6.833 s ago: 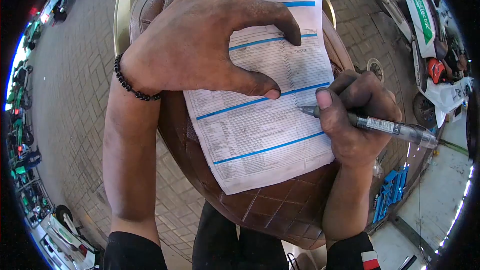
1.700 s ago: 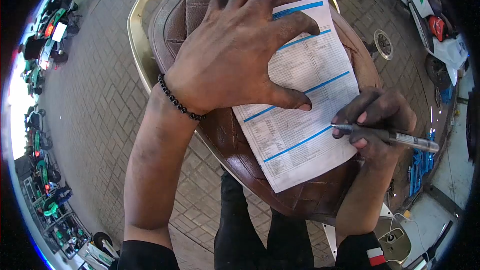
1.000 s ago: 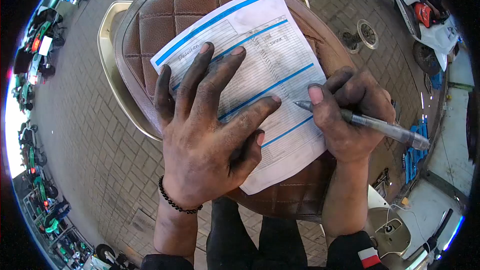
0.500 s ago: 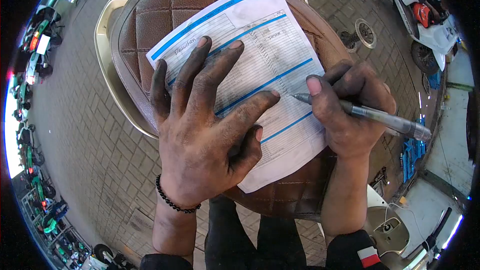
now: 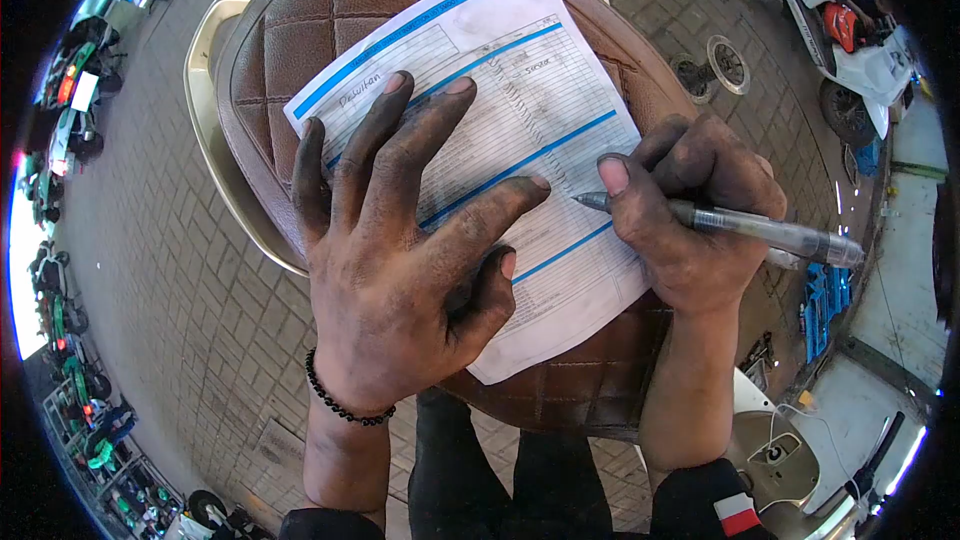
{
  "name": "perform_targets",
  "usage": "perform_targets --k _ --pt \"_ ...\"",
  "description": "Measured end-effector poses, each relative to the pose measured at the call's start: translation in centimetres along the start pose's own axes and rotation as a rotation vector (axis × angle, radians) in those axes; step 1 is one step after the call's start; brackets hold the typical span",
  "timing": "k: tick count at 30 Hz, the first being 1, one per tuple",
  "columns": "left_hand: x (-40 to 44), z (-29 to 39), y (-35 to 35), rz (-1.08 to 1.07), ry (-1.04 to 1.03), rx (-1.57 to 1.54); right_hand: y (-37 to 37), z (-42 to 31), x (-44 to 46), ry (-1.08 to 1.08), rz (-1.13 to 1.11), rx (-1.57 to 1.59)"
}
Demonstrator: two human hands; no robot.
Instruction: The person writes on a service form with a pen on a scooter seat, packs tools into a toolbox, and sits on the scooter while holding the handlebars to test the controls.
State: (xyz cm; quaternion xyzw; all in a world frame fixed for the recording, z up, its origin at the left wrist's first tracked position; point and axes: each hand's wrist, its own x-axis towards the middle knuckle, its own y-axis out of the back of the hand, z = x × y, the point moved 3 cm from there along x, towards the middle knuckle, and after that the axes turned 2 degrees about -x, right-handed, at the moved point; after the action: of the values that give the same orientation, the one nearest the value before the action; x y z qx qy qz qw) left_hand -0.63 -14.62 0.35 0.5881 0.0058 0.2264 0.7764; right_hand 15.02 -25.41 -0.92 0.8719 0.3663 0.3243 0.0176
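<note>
A printed form (image 5: 560, 250) with blue bands and a column of handwritten marks lies tilted on a brown quilted seat (image 5: 300, 40). My left hand (image 5: 400, 250) rests on the form's left side, fingers spread and darkly smudged, holding nothing. In my right hand (image 5: 690, 210) is a clear-barrelled pen (image 5: 770, 230), gripped between thumb and fingers. The pen's tip meets the paper, or hovers just over it, at the lower end of the marked column. A beaded bracelet (image 5: 345, 405) circles my left wrist.
The seat's pale frame (image 5: 205, 110) curves around its left edge. Parked motorbikes (image 5: 75, 90) line the far left, and another motorbike (image 5: 850, 50) stands at upper right. Blue metal parts (image 5: 825, 310) lie at right on brick paving (image 5: 190, 270).
The pen tip has shifted slightly down the form's marked column. Paper, seat and left hand appear a little farther left in view, with the left hand's pose the same.
</note>
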Motion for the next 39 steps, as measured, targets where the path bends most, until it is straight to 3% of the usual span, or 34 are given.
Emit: perform_targets --k 5,7,13,19,39 --pt "-0.11 -0.03 -0.1 0.019 -0.004 -0.015 -0.11 -0.45 0.13 0.006 -0.039 -0.046" --pt "-0.12 0.02 -0.04 0.015 -0.001 -0.02 0.02 -0.53 0.2 -0.112 0.01 -0.022" --pt "0.03 0.04 0.03 0.016 -0.005 -0.02 0.1 0.07 0.11 0.04 -0.06 -0.01" --pt "0.06 0.03 0.11 0.019 -0.016 -0.009 0.44 -0.2 0.16 -0.09 -0.023 0.026" --pt "-0.08 0.2 0.16 0.015 0.006 -0.017 0.5 -0.12 0.23 -0.026 -0.068 0.056"
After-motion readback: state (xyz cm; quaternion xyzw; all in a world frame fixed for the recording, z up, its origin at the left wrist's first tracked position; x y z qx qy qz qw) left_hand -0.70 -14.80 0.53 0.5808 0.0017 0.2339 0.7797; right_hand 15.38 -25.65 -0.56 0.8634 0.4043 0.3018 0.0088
